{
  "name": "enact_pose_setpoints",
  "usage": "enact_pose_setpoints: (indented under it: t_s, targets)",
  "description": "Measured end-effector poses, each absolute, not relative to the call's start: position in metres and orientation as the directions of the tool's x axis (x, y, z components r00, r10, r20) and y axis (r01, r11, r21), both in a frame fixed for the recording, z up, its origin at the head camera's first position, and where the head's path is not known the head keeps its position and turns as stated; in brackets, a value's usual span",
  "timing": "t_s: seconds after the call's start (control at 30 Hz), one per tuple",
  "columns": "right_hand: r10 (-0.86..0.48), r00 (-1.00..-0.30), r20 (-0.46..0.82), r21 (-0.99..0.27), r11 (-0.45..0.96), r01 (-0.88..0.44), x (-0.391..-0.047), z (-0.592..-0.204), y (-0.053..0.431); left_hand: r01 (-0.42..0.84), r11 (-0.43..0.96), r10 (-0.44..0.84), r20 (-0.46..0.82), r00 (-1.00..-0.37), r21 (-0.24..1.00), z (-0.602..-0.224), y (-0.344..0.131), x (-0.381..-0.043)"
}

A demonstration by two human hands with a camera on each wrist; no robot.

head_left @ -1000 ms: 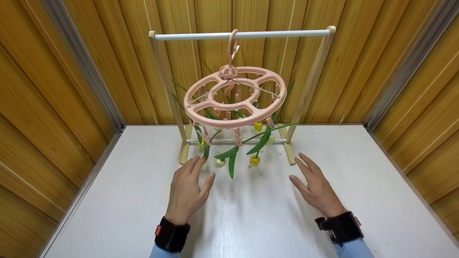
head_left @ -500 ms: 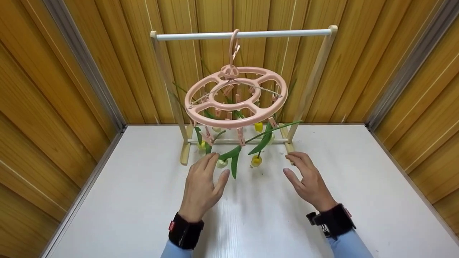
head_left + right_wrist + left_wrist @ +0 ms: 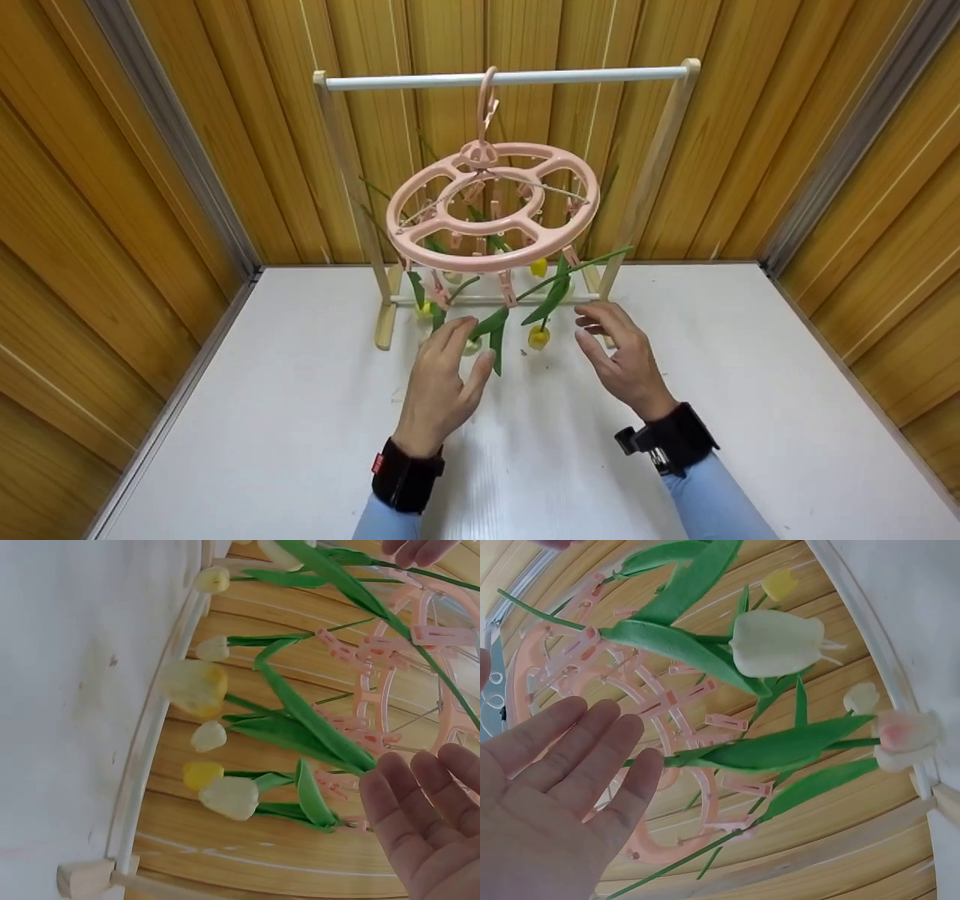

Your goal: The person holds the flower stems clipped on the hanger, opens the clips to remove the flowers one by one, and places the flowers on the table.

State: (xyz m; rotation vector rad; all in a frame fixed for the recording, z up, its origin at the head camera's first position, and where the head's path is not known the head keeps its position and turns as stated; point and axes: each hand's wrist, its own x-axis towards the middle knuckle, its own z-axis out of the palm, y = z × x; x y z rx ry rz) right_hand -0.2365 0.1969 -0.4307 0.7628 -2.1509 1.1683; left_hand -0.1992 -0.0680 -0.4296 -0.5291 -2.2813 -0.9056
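Head view: pink hanger (image 3: 487, 225), tulips (image 3: 538, 337) in its clips (image 3: 507, 289)

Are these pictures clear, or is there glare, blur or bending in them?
Head view: fairly crisp, with soft shadows and a faint streaky sheen on the white table near the left hand; left wrist view: muted colours, and the wood-look wall bows, probably from a wide lens; right wrist view: hazy, with the yellow-and-white tulip looking soft-edged.

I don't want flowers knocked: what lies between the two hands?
In the head view, green leaves, a white tulip and a yellow tulip appear between the left hand and the right hand; depth is unclear.
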Motion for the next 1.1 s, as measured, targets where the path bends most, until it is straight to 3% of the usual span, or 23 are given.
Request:
enact_pose_setpoints:
  t_s: [0.63, 0.87, 1.1]
  targets:
    - [-0.154, -0.831, 0.535, -0.814, 0.169, -0.556, -0.245, -0.425, 0.157, 0.569, 0.639, 0.155, 0.639, -0.754, 0.518, -0.440, -0.054, -0.211]
    - [-0.205, -0.831, 0.517, -0.846, 0.024, -0.532, -0.245, -0.428, 0.147, 0.573, 0.652, 0.170, 0.642, -0.748, 0.495, -0.442, -0.054, -0.215]
    - [-0.243, -0.805, 0.541, -0.834, -0.035, -0.550, -0.239, -0.426, 0.142, 0.572, 0.668, 0.170, 0.651, -0.740, 0.476, -0.443, -0.055, -0.216]
